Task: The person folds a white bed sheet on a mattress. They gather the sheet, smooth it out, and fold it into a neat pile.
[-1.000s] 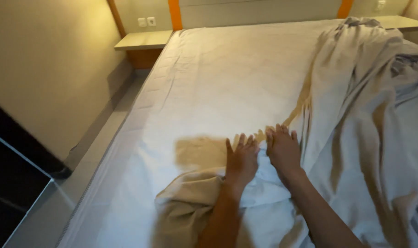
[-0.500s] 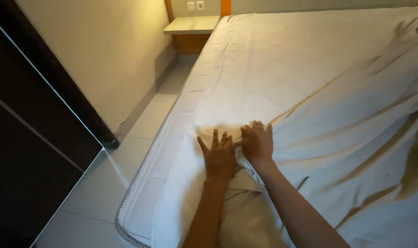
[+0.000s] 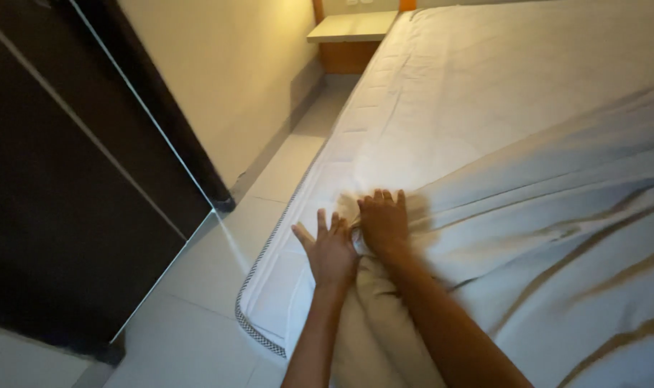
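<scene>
Both hands are down on the bed, close together near the mattress's (image 3: pixel 284 287) near-left corner. The left hand (image 3: pixel 332 248) lies flat with fingers spread wide, palm pressing on the mattress top just inside its piped edge. The right hand (image 3: pixel 384 219) sits just right of it and a touch farther, fingers curled down into a bunched fold of the pale sheet (image 3: pixel 542 215); whether it actually pinches the cloth or only presses it, the view does not settle, since the fingertips are buried in the fabric. The two hands touch or nearly touch at the thumbs. The sheet covers the right part of the bed in long diagonal creases, and a loose end of it hangs down between the forearms at the near edge. Left of the bed runs a strip of tiled floor (image 3: pixel 197 323), then a dark cabinet (image 3: pixel 61 194). At the far end stands a nightstand (image 3: pixel 352 29), its top bare.
</scene>
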